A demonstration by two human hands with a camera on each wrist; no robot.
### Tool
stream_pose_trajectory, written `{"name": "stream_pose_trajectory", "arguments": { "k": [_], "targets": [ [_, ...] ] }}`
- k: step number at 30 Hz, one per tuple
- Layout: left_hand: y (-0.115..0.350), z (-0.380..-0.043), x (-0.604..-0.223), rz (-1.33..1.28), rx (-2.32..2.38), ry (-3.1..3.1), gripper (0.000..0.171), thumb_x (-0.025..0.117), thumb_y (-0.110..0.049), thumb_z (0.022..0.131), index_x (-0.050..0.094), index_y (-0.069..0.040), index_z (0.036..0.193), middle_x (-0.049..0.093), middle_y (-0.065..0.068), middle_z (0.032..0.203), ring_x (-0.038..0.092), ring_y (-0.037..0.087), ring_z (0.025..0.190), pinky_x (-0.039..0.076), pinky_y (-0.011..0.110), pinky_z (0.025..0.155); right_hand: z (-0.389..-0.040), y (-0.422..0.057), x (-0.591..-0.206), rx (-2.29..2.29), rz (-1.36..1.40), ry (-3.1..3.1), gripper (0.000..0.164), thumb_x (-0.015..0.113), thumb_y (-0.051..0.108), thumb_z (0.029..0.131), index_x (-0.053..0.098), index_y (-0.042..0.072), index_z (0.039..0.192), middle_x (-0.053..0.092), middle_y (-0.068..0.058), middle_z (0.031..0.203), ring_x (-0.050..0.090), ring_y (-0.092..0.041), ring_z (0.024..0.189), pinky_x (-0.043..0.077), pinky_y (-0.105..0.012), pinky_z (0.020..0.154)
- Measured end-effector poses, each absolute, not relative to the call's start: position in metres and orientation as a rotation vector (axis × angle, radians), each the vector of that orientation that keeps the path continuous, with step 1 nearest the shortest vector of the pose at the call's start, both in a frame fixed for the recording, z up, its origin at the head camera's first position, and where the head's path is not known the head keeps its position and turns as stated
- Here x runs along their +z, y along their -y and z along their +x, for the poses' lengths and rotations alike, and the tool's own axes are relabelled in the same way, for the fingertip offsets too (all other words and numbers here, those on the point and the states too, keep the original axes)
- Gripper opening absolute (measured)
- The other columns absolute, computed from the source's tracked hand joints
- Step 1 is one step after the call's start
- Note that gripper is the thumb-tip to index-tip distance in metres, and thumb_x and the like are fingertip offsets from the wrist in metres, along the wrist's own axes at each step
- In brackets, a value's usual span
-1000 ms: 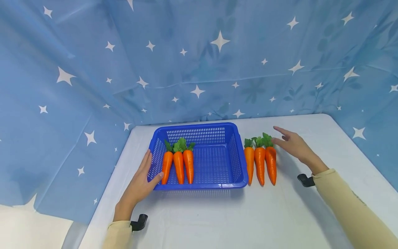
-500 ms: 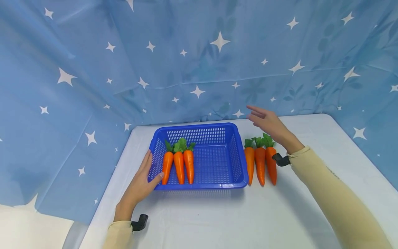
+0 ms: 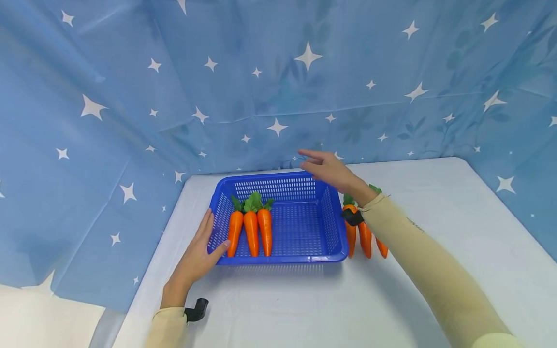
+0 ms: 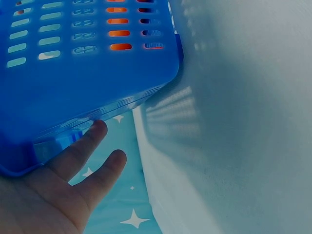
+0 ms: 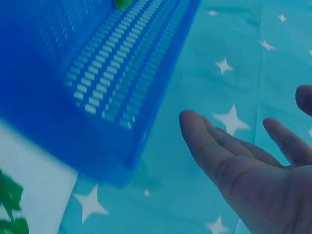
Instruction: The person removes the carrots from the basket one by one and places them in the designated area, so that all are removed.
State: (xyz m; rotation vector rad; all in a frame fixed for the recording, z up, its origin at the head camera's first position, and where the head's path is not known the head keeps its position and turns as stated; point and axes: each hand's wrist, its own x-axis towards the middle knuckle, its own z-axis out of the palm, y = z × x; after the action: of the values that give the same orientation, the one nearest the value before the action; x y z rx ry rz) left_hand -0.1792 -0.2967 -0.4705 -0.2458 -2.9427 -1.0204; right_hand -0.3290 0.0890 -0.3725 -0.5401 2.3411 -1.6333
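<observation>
A blue plastic basket with slotted walls sits on the white table. Inside its left half lie 3 orange carrots with green leafy tops, side by side. My left hand rests against the basket's left end, fingers along the outer wall and thumb at the front corner. In the left wrist view its extended fingers show beside the blue wall. Over the basket's back right corner hovers my right hand, fingers extended and holding nothing. Another 3 carrots lie right of the basket, partly hidden by my right forearm.
Behind the white table hangs a blue curtain with white stars, which also runs along both sides. Each wrist carries a small black camera mount. The basket's right half shows its bare slotted floor.
My right hand has moved left from beside the loose carrots, rising and then passing over to the basket's back right corner. The left hand, basket and carrots have stayed in place.
</observation>
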Motion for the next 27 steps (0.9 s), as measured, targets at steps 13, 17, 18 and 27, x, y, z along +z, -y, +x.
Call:
{"name": "stream_pose_trajectory", "arguments": {
  "k": [13,17,18,27],
  "targets": [
    [0.298,-0.181,-0.47,-0.239,-1.027,2.941,0.093,0.059,-0.045,0.106,0.007,-0.007,0.173,0.0,0.012,0.18,0.011,0.044,0.162,0.017,0.068,0.123,-0.33,-0.039,-0.393,-1.529,-0.578,-2.262,0.062,0.064,0.022,0.109,0.043,0.007,0.165,0.037,-0.024,0.168,0.04,-0.041,0.152,0.046,-0.059,0.114],
    [0.298,-0.181,-0.469,-0.232,-1.029,2.942,0.094,0.059,-0.046,0.106,0.007,-0.007,0.173,0.0,0.012,0.18,0.011,0.044,0.162,0.017,0.069,0.123,-0.33,-0.028,-0.403,-1.458,-0.57,-2.291,0.061,0.063,0.024,0.108,0.045,0.008,0.164,0.041,-0.026,0.165,0.043,-0.042,0.15,0.048,-0.058,0.113],
    [0.298,-0.181,-0.469,-0.23,-1.027,2.942,0.094,0.059,-0.046,0.106,0.007,-0.007,0.173,0.0,0.012,0.18,0.011,0.044,0.162,0.017,0.069,0.123,-0.33,-0.026,-0.406,-1.44,-0.564,-2.295,0.06,0.063,0.025,0.108,0.045,0.008,0.164,0.042,-0.026,0.164,0.044,-0.042,0.149,0.048,-0.058,0.112],
    [0.298,-0.182,-0.473,-0.238,-1.033,2.938,0.094,0.06,-0.045,0.106,0.006,-0.007,0.173,0.0,0.011,0.18,0.012,0.044,0.162,0.018,0.07,0.122,-0.332,-0.004,-0.426,-1.375,-0.553,-2.22,0.062,0.065,0.024,0.107,0.046,0.008,0.163,0.048,-0.024,0.161,0.049,-0.041,0.145,0.047,-0.062,0.112]
  ]
}}
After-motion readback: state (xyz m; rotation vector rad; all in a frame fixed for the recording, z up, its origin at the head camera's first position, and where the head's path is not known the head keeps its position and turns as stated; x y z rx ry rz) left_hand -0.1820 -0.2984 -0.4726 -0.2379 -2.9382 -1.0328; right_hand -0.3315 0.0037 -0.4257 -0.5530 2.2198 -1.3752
